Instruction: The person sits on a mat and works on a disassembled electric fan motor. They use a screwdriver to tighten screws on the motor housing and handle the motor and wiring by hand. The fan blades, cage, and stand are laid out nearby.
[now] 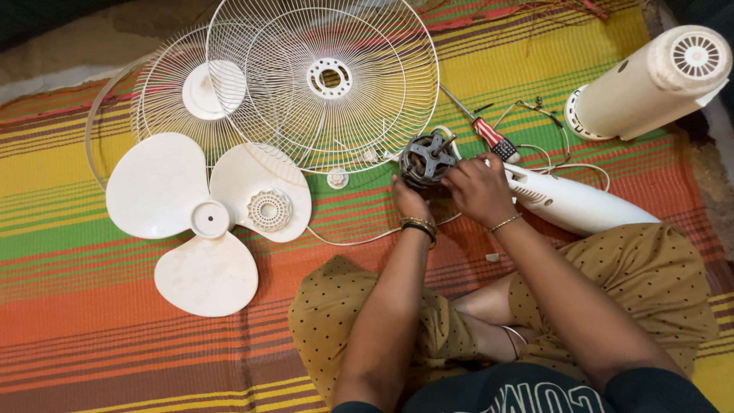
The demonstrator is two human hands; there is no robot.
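A grey fan motor (425,158) with copper windings and a short shaft rests on the striped mat, wired to a white fan neck housing (575,203). My left hand (409,200) holds the motor's near left side. My right hand (475,187) grips its right side, fingers curled over the edge. A red-handled screwdriver (489,135) lies just beyond the motor.
Two white wire fan guards (359,115) (164,92) lie at the back, with a white three-blade propeller (200,222) and a round blade nut (269,210) to the left. A white cylindrical motor cover (650,84) lies at the right. My crossed legs are near.
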